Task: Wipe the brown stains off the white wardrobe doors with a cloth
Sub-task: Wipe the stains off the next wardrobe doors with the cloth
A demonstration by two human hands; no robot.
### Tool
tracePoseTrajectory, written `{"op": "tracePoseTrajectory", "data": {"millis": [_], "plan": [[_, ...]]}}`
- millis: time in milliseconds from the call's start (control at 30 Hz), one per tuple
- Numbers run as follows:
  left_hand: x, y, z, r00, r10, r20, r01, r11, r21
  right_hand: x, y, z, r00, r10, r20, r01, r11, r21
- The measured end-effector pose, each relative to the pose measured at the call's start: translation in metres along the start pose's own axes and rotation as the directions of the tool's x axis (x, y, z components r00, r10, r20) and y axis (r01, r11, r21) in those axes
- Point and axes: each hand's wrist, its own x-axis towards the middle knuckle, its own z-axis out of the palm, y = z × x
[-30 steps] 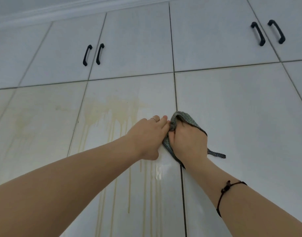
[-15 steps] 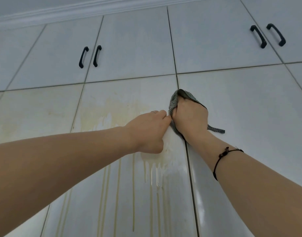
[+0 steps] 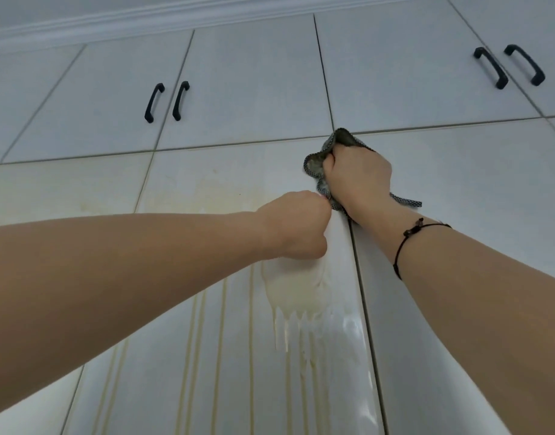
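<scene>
My right hand (image 3: 357, 180) grips a bunched grey checked cloth (image 3: 317, 164) and presses it against the white wardrobe door (image 3: 226, 171), at the top right corner where two door seams cross. A strip of cloth (image 3: 408, 200) sticks out to the right of my wrist. My left hand (image 3: 293, 224) is curled into a fist against the same door, just left of the cloth and touching its lower edge. Brown stains (image 3: 213, 196) spread across the upper part of this door, and drip streaks (image 3: 221, 340) run down below my left arm. A wet patch (image 3: 296, 293) lies under my left hand.
The neighbouring door on the left (image 3: 62, 189) also carries faint brown staining. Upper cupboard doors have two black handles (image 3: 166, 100) on the left and two black handles (image 3: 508, 67) on the right. A white cornice (image 3: 144, 18) runs along the top.
Both hands have moved up the door together, the cloth going from the middle of the seam to the top corner. A wet wiped patch has appeared below the left hand.
</scene>
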Motion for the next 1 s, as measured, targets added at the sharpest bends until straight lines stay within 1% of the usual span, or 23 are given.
{"op": "tracePoseTrajectory", "data": {"millis": [100, 167, 233, 367, 500, 533, 633, 733, 800, 933, 1000], "plan": [[-0.012, -0.01, 0.0, 0.999, 0.022, -0.035, -0.022, 1.0, -0.001, 0.002, -0.005, 0.005, 0.999, -0.016, -0.043, 0.016, 1.0, 0.01], [-0.021, -0.015, 0.0, 0.994, 0.041, -0.102, -0.044, 0.999, -0.024, 0.003, 0.0, 0.004, 0.998, -0.011, -0.07, 0.01, 1.0, -0.019], [-0.036, -0.032, 0.003, 0.986, 0.021, -0.164, -0.025, 0.999, -0.025, 0.005, -0.005, 0.006, 0.997, -0.017, -0.071, 0.013, 0.999, -0.052], [-0.066, -0.078, 0.006, 0.968, -0.1, -0.23, 0.107, 0.994, 0.022, 0.009, -0.017, 0.006, 0.999, 0.031, -0.033, -0.033, 0.997, -0.068], [-0.094, -0.129, 0.007, 0.934, -0.22, -0.283, 0.272, 0.949, 0.159, 0.006, -0.038, 0.012, 1.0, 0.007, 0.029, -0.002, 0.988, -0.154], [-0.101, -0.14, 0.007, 0.929, -0.251, -0.271, 0.309, 0.93, 0.198, 0.005, -0.047, 0.015, 0.999, -0.01, 0.041, 0.016, 0.989, -0.145], [-0.118, -0.18, 0.01, 0.903, -0.382, -0.195, 0.424, 0.862, 0.277, 0.003, -0.086, 0.019, 0.996, -0.065, 0.059, 0.067, 0.997, -0.042], [-0.13, -0.208, 0.016, 0.869, -0.489, -0.08, 0.493, 0.837, 0.236, 0.0, -0.117, 0.023, 0.994, -0.105, 0.012, 0.106, 0.993, -0.053], [-0.134, -0.215, 0.018, 0.869, -0.495, -0.032, 0.489, 0.846, 0.211, -0.001, -0.13, 0.029, 0.993, -0.118, -0.003, 0.118, 0.991, -0.066], [-0.136, -0.223, 0.016, 0.897, -0.44, -0.028, 0.434, 0.87, 0.232, 0.002, -0.15, 0.041, 0.993, -0.09, -0.072, 0.083, 0.992, -0.092], [-0.137, -0.228, 0.014, 0.912, -0.409, -0.023, 0.403, 0.885, 0.234, 0.005, -0.164, 0.045, 0.993, -0.092, -0.07, 0.085, 0.992, -0.089]]}}
